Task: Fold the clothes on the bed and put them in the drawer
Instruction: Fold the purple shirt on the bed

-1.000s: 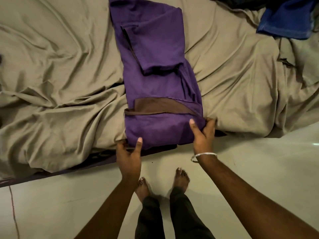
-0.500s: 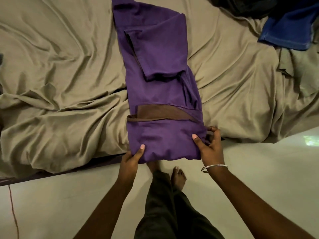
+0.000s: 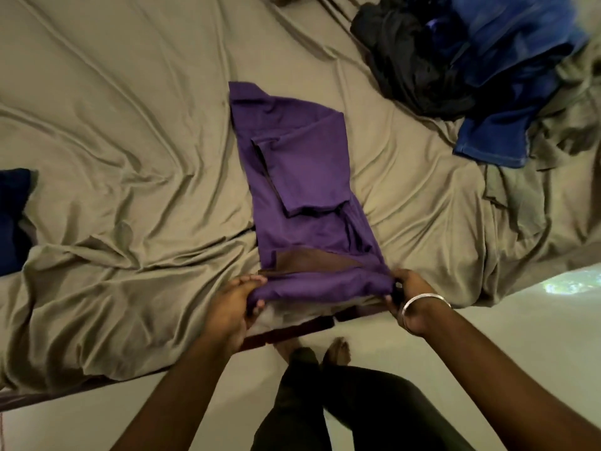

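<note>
- A purple shirt [image 3: 302, 190] is laid lengthwise on the bed, folded into a narrow strip, with a brown band [image 3: 312, 260] showing near its lower end.
- The near edge of the shirt is lifted slightly off the sheet at the edge of the bed.
- The left corner of that edge is gripped by the left hand [image 3: 232, 305], with fingers [image 3: 252, 281] curled over the cloth and the thumb beneath.
- The right corner is pinched by the right hand [image 3: 411, 296]; a bangle [image 3: 422, 302] is worn at that wrist.
- A crumpled beige sheet [image 3: 130, 157] is spread under the shirt.
- A pile of black clothes [image 3: 409, 56] and blue clothes [image 3: 507, 76] is heaped at the upper right, well apart from the shirt.
- A dark blue cloth [image 3: 13, 219] is seen at the left edge.
- Bare feet [image 3: 338, 351] are seen on the floor [image 3: 520, 336] below.
</note>
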`<state>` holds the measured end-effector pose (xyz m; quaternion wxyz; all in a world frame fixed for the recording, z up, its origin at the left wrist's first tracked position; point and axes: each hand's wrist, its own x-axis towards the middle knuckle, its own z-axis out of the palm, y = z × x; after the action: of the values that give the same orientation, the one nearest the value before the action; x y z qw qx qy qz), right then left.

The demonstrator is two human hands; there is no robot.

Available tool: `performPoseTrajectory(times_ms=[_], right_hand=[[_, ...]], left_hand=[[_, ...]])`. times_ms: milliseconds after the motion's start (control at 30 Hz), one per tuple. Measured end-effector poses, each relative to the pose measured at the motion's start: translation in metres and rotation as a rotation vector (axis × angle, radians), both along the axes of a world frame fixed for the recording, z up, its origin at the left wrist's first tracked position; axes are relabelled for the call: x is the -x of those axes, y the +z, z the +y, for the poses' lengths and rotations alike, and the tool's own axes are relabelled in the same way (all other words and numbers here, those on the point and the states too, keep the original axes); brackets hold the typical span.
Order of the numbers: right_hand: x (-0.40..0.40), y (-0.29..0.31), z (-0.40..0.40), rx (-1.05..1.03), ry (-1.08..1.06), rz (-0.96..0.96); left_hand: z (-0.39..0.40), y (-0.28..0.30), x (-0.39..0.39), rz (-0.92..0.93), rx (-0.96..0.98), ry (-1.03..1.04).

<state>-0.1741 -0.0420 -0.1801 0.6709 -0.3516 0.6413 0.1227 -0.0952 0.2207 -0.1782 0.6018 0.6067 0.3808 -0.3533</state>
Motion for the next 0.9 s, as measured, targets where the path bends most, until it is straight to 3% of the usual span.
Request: performPoseTrajectory(times_ms=[100, 300, 367, 467, 533, 667, 767, 900], right_hand=[[-0.035, 0.009, -0.006, -0.143, -0.104, -0.034], [-0.092, -0.009, -0.023, -0.163, -0.232, -0.164], [-0.097, -0.018, -0.025, 0.007, -0.044, -0.139], [-0.082, -0.037, -0.02, 0.78, 0.516, -0.112], [-0.069, -0.055, -0.012, 1.05, 0.679, -0.122], [-0.067, -0.079, 0.008, 1.133, 0.683, -0.174], [-0.074, -0.082, 0.015, 1.222, 0.568, -0.296], [-0.072, -0.087, 0.021, 1.186, 0.591, -0.219]], left_hand=[[-0.022, 0.005, -0.05, 0.028, 0.045, 0.145], [-0.055, -0.014, -0.122, -0.113, 0.084, 0.249], [-0.057, -0.033, -0.12, -0.296, -0.108, 0.192], [-0.056, -0.049, -0.077, -0.625, -0.546, -0.028], [-0.059, -0.06, -0.044, -0.671, -0.638, -0.145], [-0.06, -0.079, -0.015, -0.649, -0.788, -0.304], [-0.064, -0.072, -0.023, -0.736, -0.81, -0.048], [-0.064, -0.073, -0.026, -0.657, -0.787, 0.071]])
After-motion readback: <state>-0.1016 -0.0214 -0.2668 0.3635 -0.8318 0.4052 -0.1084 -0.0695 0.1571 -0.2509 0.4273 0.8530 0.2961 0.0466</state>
